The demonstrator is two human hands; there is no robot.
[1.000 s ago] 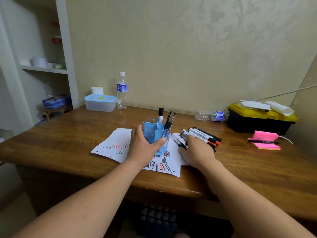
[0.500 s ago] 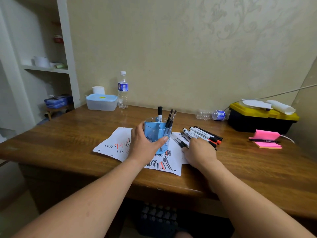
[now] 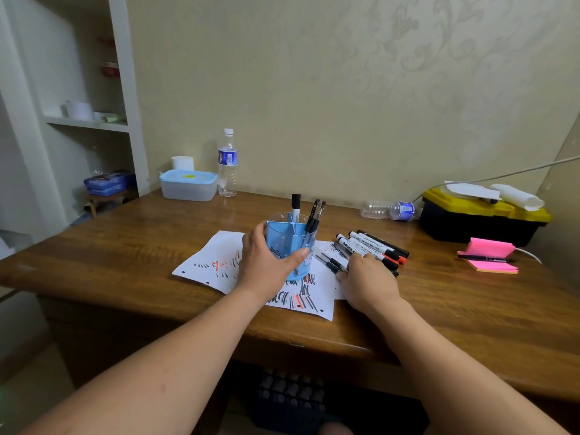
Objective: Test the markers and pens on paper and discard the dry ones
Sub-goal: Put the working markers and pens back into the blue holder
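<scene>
The left hand (image 3: 265,265) is wrapped around the blue cup (image 3: 292,249) on the scribbled paper (image 3: 216,262) – a marker and pens stand in it. The right hand (image 3: 368,282) lies on the markers (image 3: 373,246) beside it, maybe pinching one – hard to see

The right hand (image 3: 367,282) has slid slightly rightward along the loose pens (image 3: 333,262); little else differs.

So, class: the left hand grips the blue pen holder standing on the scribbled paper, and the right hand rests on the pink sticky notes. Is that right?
Not quite. The head view shows the right hand on the loose markers beside the blue pen holder, not on the pink sticky notes. The left hand grips the holder on the scribbled paper.
</scene>
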